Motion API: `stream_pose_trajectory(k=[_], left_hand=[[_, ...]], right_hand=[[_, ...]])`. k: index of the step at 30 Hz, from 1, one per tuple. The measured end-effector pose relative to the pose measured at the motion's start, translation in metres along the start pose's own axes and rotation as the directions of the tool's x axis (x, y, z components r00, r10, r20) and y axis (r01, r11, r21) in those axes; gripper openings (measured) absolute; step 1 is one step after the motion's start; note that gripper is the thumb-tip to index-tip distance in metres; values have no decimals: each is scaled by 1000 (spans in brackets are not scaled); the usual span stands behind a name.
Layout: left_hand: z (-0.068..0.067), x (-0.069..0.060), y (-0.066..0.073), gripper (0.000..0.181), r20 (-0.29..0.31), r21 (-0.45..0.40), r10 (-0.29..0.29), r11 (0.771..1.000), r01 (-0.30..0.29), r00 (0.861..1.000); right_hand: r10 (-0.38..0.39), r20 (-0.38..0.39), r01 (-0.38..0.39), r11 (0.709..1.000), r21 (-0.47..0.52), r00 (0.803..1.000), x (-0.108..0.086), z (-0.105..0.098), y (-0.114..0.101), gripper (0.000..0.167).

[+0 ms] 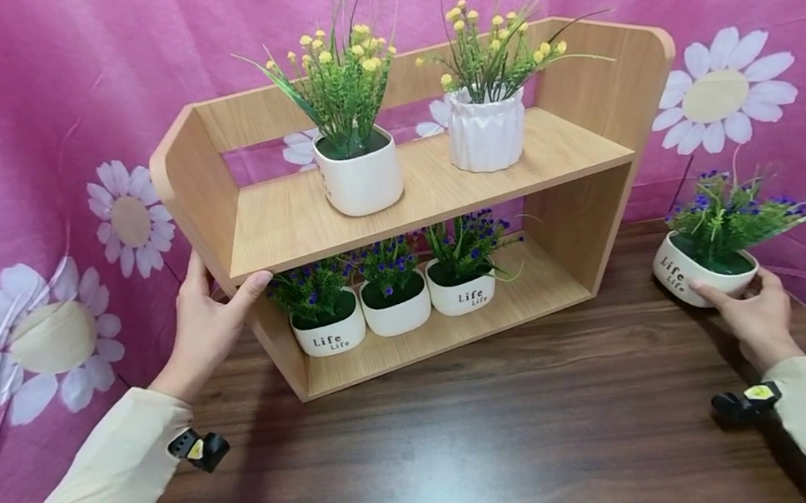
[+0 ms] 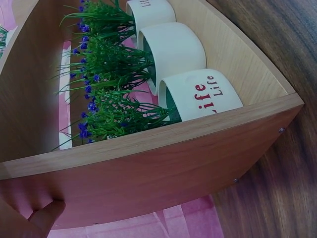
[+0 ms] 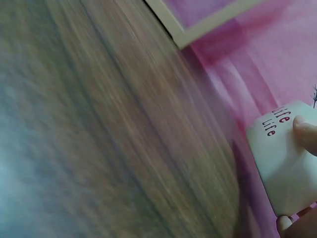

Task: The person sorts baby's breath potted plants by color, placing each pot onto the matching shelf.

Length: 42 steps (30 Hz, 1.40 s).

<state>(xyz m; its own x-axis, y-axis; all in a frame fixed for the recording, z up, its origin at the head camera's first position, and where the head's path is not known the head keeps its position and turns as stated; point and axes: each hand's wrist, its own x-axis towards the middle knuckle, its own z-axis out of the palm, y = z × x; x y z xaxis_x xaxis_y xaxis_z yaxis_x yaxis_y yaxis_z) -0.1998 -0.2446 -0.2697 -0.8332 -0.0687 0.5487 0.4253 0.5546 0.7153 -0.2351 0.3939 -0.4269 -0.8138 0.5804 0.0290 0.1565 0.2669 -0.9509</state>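
My left hand grips the left side of a two-tier wooden shelf, its thumb at the front edge and its fingers on the outer side panel. At the right, my right hand holds a white potted plant with blue-purple flowers, thumb on the lettered wall. Whether this pot touches the table cannot be told. On the lower tier three similar potted plants stand in a row: the left pot, the middle pot and the right pot.
The upper tier bears a smooth white pot and a ribbed white pot, both with yellow flowers. Below spreads a dark wooden table. A pink cloth with large white flowers hangs behind and at both sides.
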Motion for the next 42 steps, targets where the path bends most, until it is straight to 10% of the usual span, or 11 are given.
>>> stream_pose_trajectory(k=[6,12,20,26,37,42], left_hand=[[0,0,0,69,5,5,-8,1000,8,1000],[-1,-1,1,70,10,14,-14,1000,14,1000],[-3,-1,3,71,14,13,-22,1000,22,1000],[-2,-1,2,72,19,19,-12,1000,12,1000],[-2,0,-1,72,17,26,-5,1000,5,1000],[-2,-2,-1,72,19,23,-6,1000,5,1000]], right_hand=[[-116,93,118,993,-16,989,-20,0,-8,81],[-193,175,155,966,208,965,-39,0,-13,84],[-286,269,258,956,137,920,-54,1,-12,79],[-364,327,295,924,244,872,-75,14,-27,76],[-494,466,468,865,179,734,-77,61,-43,70],[-467,533,472,871,139,706,-72,84,-44,76]])
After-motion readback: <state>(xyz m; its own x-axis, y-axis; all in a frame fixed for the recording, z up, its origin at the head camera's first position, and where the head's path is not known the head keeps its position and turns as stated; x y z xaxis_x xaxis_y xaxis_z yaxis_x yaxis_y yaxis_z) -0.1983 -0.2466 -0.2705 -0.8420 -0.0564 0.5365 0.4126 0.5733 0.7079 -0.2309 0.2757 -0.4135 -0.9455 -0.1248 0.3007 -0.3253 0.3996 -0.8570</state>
